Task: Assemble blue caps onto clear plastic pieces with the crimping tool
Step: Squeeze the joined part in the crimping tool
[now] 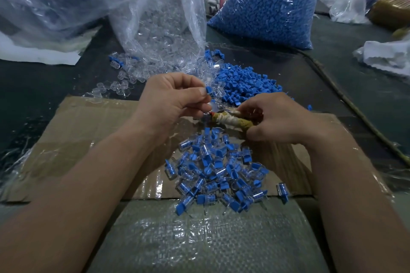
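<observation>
Blue cap [208, 90]: pinched in left hand [175, 97] grip, above tool.
Crimping tool [230, 118]: wrapped handle grasped by right hand [281, 117]; head mostly hidden.
Clear piece [214, 104]: at tool head, indistinct.

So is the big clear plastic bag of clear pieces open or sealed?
Open: the clear plastic bag has loose clear pieces spilling from its near end onto the dark table.
</observation>
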`<control>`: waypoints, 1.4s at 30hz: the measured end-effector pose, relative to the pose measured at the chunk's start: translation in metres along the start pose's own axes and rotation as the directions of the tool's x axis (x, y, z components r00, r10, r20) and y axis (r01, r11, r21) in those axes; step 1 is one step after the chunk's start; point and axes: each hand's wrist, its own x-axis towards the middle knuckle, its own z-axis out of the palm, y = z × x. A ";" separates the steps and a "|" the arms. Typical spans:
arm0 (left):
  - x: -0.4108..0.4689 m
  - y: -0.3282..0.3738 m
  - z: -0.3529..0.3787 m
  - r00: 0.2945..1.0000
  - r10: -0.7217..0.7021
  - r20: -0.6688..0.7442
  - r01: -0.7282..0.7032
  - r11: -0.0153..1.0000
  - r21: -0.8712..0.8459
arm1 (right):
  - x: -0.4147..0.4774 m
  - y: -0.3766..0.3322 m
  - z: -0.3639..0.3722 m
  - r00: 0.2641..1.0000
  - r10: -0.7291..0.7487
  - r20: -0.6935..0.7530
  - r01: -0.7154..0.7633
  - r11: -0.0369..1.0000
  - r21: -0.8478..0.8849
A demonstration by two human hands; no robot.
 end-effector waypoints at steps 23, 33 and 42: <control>0.005 -0.002 -0.004 0.984 0.132 -0.123 -0.141 0.988 -0.066 | 0.004 -0.006 0.018 0.876 -0.148 -0.460 0.219 0.970 0.106; 0.001 0.000 -0.001 0.969 0.210 -0.130 -0.211 0.978 0.010 | 0.006 -0.010 0.023 0.928 -0.141 -0.345 0.201 0.968 0.147; 0.000 -0.001 0.004 0.956 0.236 -0.176 -0.231 0.972 0.052 | 0.006 -0.016 0.023 0.932 -0.154 -0.328 0.199 0.974 0.111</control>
